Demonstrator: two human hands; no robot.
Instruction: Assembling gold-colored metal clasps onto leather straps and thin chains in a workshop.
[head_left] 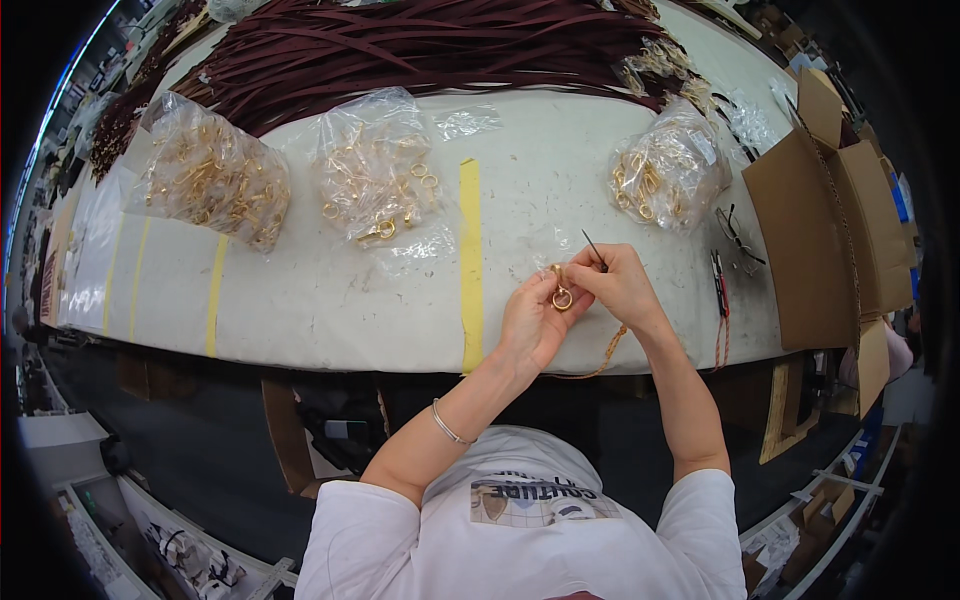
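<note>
My left hand (pixel 532 322) pinches a small gold metal clasp (pixel 562 299) with a round ring at its lower end, just above the table's near edge. Close against it, my right hand (pixel 622 290) is closed around a thin dark pointed tool (pixel 592 246), whose tip sticks up to the left. The fingers of my right hand meet the clasp. From below this hand a braided orange-yellow cord (pixel 611 348) trails over the table edge; where its upper end is tied is hidden.
Clear plastic bags of gold hardware stand at the left (pixel 215 175), the middle (pixel 378 170) and the right (pixel 668 170). Dark maroon straps (pixel 430 45) cover the back. Yellow tape (pixel 471 260) crosses the white table. Glasses (pixel 738 238), red-and-black tweezers (pixel 720 285) and an open carton (pixel 800 240) lie right.
</note>
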